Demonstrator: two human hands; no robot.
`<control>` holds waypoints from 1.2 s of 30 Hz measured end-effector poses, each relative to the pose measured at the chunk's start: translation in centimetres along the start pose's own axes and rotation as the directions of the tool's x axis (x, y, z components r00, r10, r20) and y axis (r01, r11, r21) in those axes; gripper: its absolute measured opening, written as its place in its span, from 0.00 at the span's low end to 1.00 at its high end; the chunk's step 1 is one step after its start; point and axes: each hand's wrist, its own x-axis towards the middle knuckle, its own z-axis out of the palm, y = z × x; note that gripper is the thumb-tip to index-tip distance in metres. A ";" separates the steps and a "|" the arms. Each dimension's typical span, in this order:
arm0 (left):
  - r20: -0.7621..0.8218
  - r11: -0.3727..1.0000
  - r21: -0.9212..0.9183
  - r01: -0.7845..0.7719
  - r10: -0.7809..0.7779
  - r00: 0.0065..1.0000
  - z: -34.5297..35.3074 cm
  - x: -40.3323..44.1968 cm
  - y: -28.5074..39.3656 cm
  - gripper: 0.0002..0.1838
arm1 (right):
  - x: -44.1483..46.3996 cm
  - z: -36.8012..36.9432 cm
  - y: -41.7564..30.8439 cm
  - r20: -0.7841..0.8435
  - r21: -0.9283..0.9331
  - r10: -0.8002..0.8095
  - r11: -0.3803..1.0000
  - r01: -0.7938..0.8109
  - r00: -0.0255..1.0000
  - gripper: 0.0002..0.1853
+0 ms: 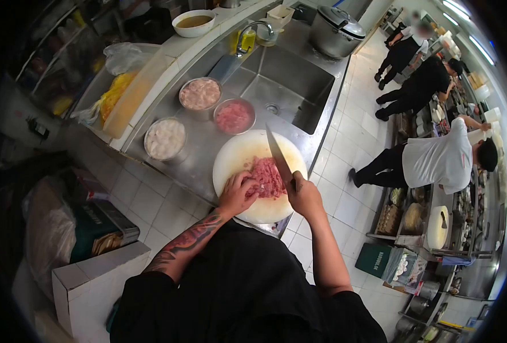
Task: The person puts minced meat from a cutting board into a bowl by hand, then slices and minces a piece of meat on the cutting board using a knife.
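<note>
A round white cutting board [230,151] lies on the steel counter in front of me, with a pile of chopped raw red meat [269,176] on it. My right hand [305,197] is closed around the handle of a large kitchen knife [278,151]. Its blade points up and away, along the right side of the meat. At the pile's left edge, my left hand [238,193] has its fingers curled over some of the meat. Beyond the board stand a metal bowl of red meat [234,116], one of pale pink meat [201,94] and one of whitish pieces [166,139].
Past the bowls is a steel sink [287,77] with a faucet [247,37]. A large lidded pot [336,31] stands behind it. A plastic bin [133,94] with bags is at left. Several people work along a counter [419,228] on the right, across a tiled floor [345,131].
</note>
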 end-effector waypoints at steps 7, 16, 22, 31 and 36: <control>0.019 1.000 -0.007 -0.004 0.004 1.000 -0.5 0.4 -0.2 0.22 | 1.4 5.3 2.8 0.019 -0.008 0.047 0.999 -0.046 0.999 0.17; 0.039 1.000 -0.014 0.002 -0.002 0.999 -0.4 0.1 0.0 0.22 | 1.2 4.7 3.1 0.076 0.068 0.045 0.996 -0.050 0.996 0.18; -0.011 1.000 0.007 -0.010 0.010 1.000 0.0 0.0 -0.1 0.21 | -2.4 1.5 2.0 -0.087 0.097 0.027 0.995 -0.018 0.996 0.14; -0.018 0.999 0.016 -0.027 0.028 0.999 -0.3 0.3 0.2 0.21 | -3.4 3.4 1.5 -0.131 0.120 0.033 0.993 -0.017 0.991 0.14; 0.012 1.000 -0.021 -0.009 0.009 1.000 0.0 0.3 0.0 0.20 | -3.4 10.1 5.0 -0.134 0.174 0.060 0.984 -0.036 0.989 0.22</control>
